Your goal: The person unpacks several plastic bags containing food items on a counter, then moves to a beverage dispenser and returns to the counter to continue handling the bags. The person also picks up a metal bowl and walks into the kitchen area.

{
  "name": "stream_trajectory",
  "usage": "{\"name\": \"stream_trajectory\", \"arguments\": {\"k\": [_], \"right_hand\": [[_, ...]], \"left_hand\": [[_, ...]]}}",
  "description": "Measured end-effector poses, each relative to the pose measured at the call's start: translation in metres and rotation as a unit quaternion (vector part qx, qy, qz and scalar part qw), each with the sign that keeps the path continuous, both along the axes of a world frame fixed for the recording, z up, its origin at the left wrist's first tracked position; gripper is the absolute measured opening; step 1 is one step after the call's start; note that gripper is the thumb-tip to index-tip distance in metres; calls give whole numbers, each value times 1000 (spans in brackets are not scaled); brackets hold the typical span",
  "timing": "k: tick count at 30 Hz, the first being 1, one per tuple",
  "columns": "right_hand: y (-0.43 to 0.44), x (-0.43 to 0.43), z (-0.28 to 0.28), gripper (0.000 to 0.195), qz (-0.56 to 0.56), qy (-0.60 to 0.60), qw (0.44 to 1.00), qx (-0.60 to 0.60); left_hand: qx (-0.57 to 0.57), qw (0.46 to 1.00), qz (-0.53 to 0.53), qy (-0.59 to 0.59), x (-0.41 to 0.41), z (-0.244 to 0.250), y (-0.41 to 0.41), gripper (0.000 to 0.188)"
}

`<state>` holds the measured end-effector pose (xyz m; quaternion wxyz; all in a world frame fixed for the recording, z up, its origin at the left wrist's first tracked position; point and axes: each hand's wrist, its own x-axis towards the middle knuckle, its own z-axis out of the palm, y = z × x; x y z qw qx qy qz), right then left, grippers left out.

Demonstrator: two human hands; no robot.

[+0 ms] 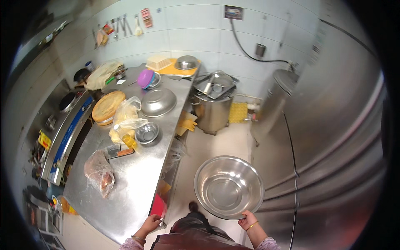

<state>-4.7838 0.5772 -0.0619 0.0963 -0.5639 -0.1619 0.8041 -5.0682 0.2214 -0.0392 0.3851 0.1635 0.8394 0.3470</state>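
My right hand [248, 219] grips the near rim of a large stainless steel basin [223, 190], which is held over the floor with nothing in it. At the edge of the steel table [137, 178] is my left hand [151, 222], beside a red container [158, 206] partly below the tabletop; whether it holds anything I cannot tell. On the table lie meat in a clear plastic bag [100, 173], a cleaver [114, 151] with a wooden handle, a bottle of yellow oil [128, 140] and a small steel bowl [147, 132].
A round wooden chopping board [108, 107], an upturned steel basin [158, 102] and purple bowl [145, 78] stand farther back. A large stockpot [214, 112] bearing trays is on the floor by the wall. Stainless cabinet doors [325, 150] rise at the right.
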Motion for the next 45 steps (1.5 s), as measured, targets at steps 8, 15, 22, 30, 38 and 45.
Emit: {"name": "stream_trajectory", "arguments": {"k": [8, 15, 22, 30, 38, 45], "right_hand": [[163, -129, 2, 22, 14, 54, 998, 11], [290, -195, 42, 37, -53, 97, 990, 88], [442, -276, 25, 43, -53, 95, 987, 117], [612, -460, 24, 44, 26, 83, 982, 169], [717, -651, 134, 13, -2, 20, 844, 536], [743, -817, 207, 12, 79, -68, 551, 828]], "left_hand": [[72, 990, -94, 81, -125, -35, 175, 23], [185, 972, -114, 85, -262, 36, 388, 30], [129, 985, -67, 90, -311, 21, 459, 31], [63, 995, 71, 16, -306, 27, 451, 27], [106, 989, 106, -1, -372, 22, 495, 28], [141, 989, 38, 14, -464, 21, 532, 29]]}}
